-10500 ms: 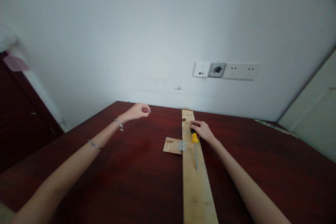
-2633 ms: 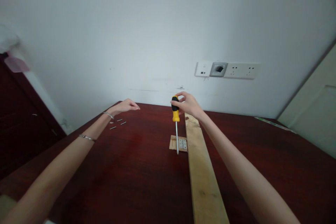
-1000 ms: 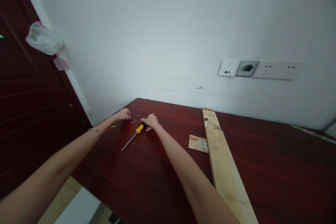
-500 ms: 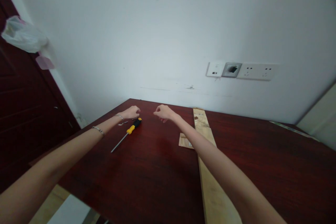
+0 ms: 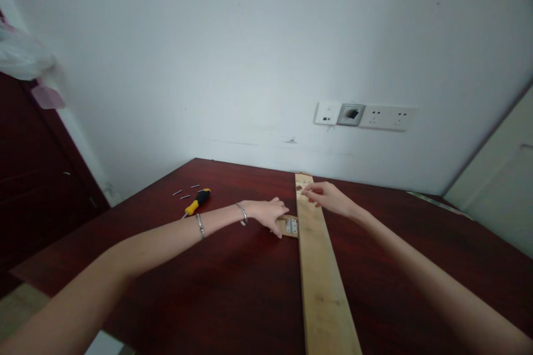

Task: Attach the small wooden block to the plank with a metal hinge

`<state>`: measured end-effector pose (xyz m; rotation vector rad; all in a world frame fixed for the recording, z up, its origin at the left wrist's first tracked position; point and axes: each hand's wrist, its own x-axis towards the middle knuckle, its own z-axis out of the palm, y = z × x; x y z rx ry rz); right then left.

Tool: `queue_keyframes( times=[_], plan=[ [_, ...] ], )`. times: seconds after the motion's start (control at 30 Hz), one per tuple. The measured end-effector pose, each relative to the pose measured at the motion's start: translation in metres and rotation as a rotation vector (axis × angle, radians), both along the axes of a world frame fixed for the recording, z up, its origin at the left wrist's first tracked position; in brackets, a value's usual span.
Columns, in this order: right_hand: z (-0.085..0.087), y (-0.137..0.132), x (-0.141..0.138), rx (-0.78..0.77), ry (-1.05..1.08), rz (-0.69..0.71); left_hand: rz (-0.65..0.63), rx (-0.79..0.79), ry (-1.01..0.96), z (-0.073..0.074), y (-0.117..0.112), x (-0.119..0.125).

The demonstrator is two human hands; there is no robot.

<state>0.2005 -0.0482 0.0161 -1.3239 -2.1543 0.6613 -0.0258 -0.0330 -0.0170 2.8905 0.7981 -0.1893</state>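
Observation:
My left hand (image 5: 268,213), with two bracelets at its wrist and forearm, holds the left end of a small wooden block (image 5: 282,227) between thumb and fingers. A silver metal hinge (image 5: 292,226) lies on that block, which butts against the left edge of a long pale wooden board (image 5: 322,272). Above the board's far part, my right hand (image 5: 327,198) is closed in a pinch; whatever is between its fingertips is too small to make out. Left of my hands lies a yellow and black screwdriver (image 5: 202,198), its shaft partly hidden by my left forearm. Several screws (image 5: 177,192) lie beside it.
The dark red tabletop (image 5: 233,288) meets a white wall (image 5: 233,55) at the back. Wall sockets (image 5: 383,117) are to the right above it. A flat strip (image 5: 439,205) lies at the back right. A plastic bag (image 5: 23,55) hangs at the left by a dark door.
My left hand has moved right from beside the screwdriver to the small wooden block. My right hand has moved right, over the long board, still pinched. The view has shifted slightly right.

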Motion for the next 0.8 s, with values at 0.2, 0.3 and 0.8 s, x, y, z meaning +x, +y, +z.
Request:
queue_keyframes(
  times=[0.2,0.3,0.8],
  plan=[
    [0.000,-0.036,0.009,0.092,-0.101,0.082,-0.015,-0.020,0.125,-0.001,0.005,0.017],
    [-0.003,-0.041,0.013,0.088,-0.125,0.080,0.018,-0.016,0.114,0.000,0.005,0.017],
    [-0.010,-0.018,-0.007,0.168,-0.101,0.074,0.098,-0.003,-0.050,0.009,0.012,-0.001]
  ],
)
